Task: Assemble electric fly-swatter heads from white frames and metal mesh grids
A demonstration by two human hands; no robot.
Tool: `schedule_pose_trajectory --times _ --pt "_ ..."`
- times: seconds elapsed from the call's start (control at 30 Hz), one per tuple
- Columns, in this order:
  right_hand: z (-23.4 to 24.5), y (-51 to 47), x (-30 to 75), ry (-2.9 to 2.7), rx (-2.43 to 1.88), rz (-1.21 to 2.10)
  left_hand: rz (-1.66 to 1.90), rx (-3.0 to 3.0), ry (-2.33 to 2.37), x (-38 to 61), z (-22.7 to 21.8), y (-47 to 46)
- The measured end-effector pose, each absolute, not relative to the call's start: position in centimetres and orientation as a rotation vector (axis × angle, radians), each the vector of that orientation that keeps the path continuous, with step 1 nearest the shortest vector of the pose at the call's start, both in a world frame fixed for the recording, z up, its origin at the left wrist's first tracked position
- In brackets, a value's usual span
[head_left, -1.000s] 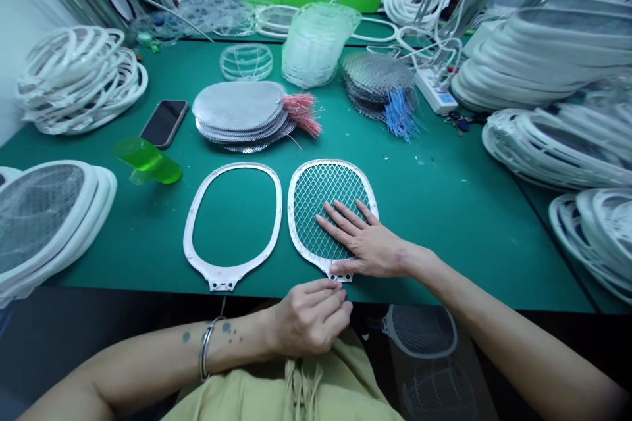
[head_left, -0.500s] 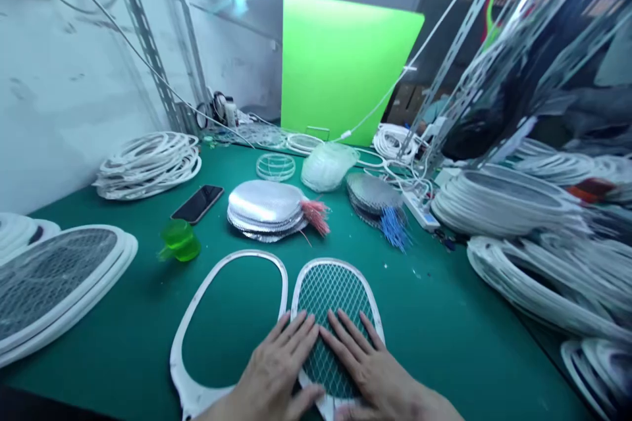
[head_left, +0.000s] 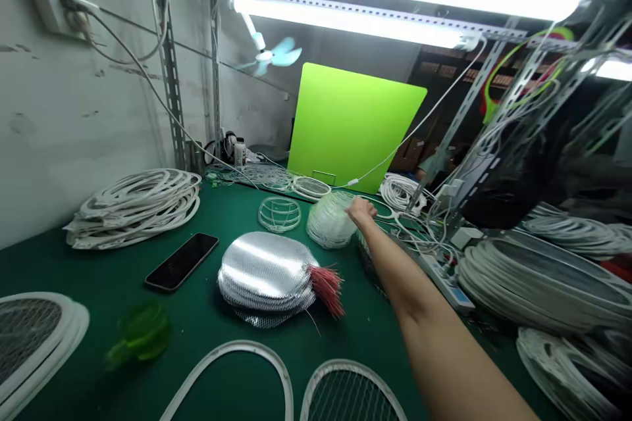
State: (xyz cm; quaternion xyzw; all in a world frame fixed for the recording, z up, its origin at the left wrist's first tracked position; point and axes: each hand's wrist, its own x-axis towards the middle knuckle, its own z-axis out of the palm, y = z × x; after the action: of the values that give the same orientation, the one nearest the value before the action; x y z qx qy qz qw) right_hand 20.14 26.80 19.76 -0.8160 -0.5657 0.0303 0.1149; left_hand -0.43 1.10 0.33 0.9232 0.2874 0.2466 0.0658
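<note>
My right hand [head_left: 363, 208] is stretched far forward over the table, its fingers curled together against the right edge of a pile of translucent plastic netting [head_left: 332, 220]. What lies between those fingers is hidden. My left hand is out of view. Close to me lie two white racket-shaped frames: a bare one [head_left: 249, 347] on the left, and a frame with diamond netting [head_left: 353, 367] on the right, both cut off by the lower edge. Past them sits a stack of silvery metal mesh ovals [head_left: 269, 266] with red wires [head_left: 326, 288]. My forearm partly covers a darker mesh stack [head_left: 368, 256].
Left of the mesh stack lie a phone [head_left: 182, 262] and a blurred green object [head_left: 143, 332]. White frames are piled at left [head_left: 141, 207] and right [head_left: 538, 283]. A power strip [head_left: 447, 283] lies beside my forearm. A green board [head_left: 355, 125] stands behind.
My right hand has left the netted frame and reached forward to the translucent pile. My left hand has gone out of view. The camera has tilted up, showing the ceiling lamps.
</note>
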Motion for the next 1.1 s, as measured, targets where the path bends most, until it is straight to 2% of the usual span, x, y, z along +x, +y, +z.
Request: schedule_pose_trajectory --times 0.13,0.23,0.33,0.43,0.6,0.7,0.8,0.93,1.1 --pt "16.9 28.9 20.7 -1.713 -2.449 -0.062 0.728 2.761 0.835 2.6 1.1 8.9" --pt "16.5 29.1 21.6 -1.811 -2.407 -0.192 0.716 2.751 0.809 3.7 1.6 11.8" --pt "17.9 28.1 22.3 -1.9 -2.292 -0.317 0.696 2.749 0.789 2.8 1.6 10.5" --pt "19.8 24.2 22.6 -1.997 -2.15 -0.34 0.628 2.725 0.768 0.3 0.7 4.5" --pt "19.4 9.7 22.4 -2.213 -1.873 -0.049 0.464 2.614 0.827 -2.9 1.2 -6.8" --pt "16.9 -1.5 21.7 -2.181 -1.623 0.394 0.436 2.462 0.929 -3.4 3.6 -8.4" --pt "13.3 -11.1 20.6 -2.113 -1.591 0.619 0.56 2.149 1.069 -4.3 6.4 -7.0" --pt "8.5 -17.5 18.7 -2.115 -1.721 0.618 0.743 1.802 1.363 -5.2 9.1 -4.4" --pt "6.4 -17.3 16.8 -2.238 -1.689 0.592 0.59 2.095 1.277 -1.8 8.7 -0.8"
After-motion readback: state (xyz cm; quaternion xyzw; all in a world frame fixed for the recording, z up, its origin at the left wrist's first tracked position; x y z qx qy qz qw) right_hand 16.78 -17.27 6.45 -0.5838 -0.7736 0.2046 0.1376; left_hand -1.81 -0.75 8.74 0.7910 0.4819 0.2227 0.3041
